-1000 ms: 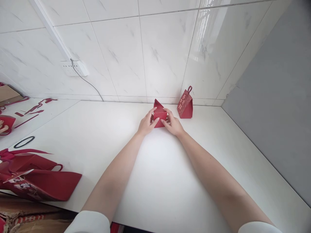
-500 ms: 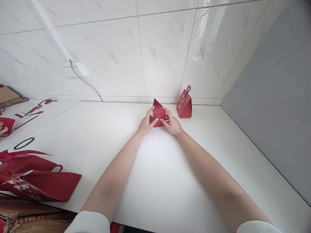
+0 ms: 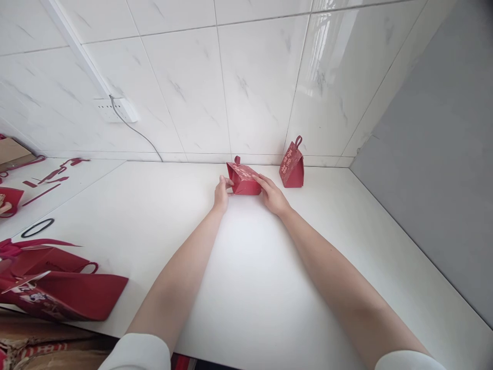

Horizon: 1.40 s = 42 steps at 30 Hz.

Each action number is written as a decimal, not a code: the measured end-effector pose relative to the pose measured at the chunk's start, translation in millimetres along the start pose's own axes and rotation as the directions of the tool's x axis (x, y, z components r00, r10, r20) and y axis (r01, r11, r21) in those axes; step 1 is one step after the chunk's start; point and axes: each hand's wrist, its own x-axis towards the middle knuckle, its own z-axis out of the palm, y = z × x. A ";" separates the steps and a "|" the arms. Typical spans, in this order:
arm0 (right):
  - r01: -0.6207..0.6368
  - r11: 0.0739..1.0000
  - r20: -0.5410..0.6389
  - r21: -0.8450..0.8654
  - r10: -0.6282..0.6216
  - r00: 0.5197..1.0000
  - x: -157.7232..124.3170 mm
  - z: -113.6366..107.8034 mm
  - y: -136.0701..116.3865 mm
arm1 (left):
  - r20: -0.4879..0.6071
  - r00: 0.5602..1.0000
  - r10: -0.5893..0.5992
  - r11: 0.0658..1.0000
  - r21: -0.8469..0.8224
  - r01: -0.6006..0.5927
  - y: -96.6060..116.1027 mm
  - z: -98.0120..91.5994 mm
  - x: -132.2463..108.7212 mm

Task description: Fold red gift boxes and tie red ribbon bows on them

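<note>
A small red paper gift box with gold lettering lies tipped over on the white table, its loop handle pointing up and to the left. My right hand grips its right end, fingers over the lettered face. At the box's left end, my left hand has its thumb raised and its fingers reaching to the side panel; the fingertips are partly hidden there. To the right, a matching red gift box stands upright near the wall, with its loop handle on top.
Red gift bags lie at the lower left, beside a black ring. Red ribbon pieces are scattered farther back. Another person's hand shows at the left edge. A grey cable hangs from the wall socket; a grey panel borders the right.
The box between my hands has been turned, so its lettered face and handle now show. My left hand has shifted slightly left, its fingers round the left end.
</note>
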 end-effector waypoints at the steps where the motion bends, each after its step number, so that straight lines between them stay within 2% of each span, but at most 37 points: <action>1: 0.017 1.000 -0.017 0.016 -0.017 1.000 0.6 0.6 0.4 | -0.001 1.000 -0.026 0.999 -0.023 0.026 -1.7 -1.3 2.8; 4: 0.016 0.995 -0.072 0.100 -0.009 0.997 3.0 2.9 1.0 | 0.087 0.995 -0.043 0.998 -0.044 0.047 -2.7 -3.1 6.5; 7: -0.094 0.945 -0.091 0.315 0.129 0.988 5.6 3.8 4.6 | 0.206 0.976 -0.065 0.997 -0.036 0.074 -0.2 -2.1 4.7; 9: -0.197 0.864 -0.066 0.463 0.255 0.965 6.9 2.5 10.2 | 0.238 0.969 -0.065 0.996 -0.039 0.076 1.5 -1.5 2.9; 12: -0.300 0.775 -0.083 0.557 0.412 0.908 8.1 -1.1 21.0 | 0.259 0.965 -0.039 0.997 -0.056 0.056 3.5 -2.9 1.5; 15: -0.347 0.728 -0.067 0.592 0.473 0.879 8.6 -4.3 27.3 | 0.298 0.954 -0.032 0.994 -0.092 0.062 5.1 -7.0 1.6; 19: -0.349 0.691 0.088 0.633 0.384 0.919 7.6 -9.1 21.6 | 0.395 0.916 -0.072 0.970 -0.185 0.156 6.1 -13.7 2.8; 23: -0.291 0.657 0.185 0.696 0.227 0.956 5.9 -15.5 11.1 | 0.426 0.900 -0.092 0.969 -0.168 0.179 3.8 -17.8 4.4; 28: -0.264 0.648 0.171 0.714 0.204 0.964 5.9 -15.4 11.8 | 0.404 0.910 -0.092 0.989 -0.071 0.131 -1.3 -16.0 5.8; 42: -0.265 0.691 0.165 0.673 0.208 0.964 5.7 -12.0 13.4 | 0.357 0.928 -0.106 0.993 -0.011 0.118 -0.9 -11.8 4.6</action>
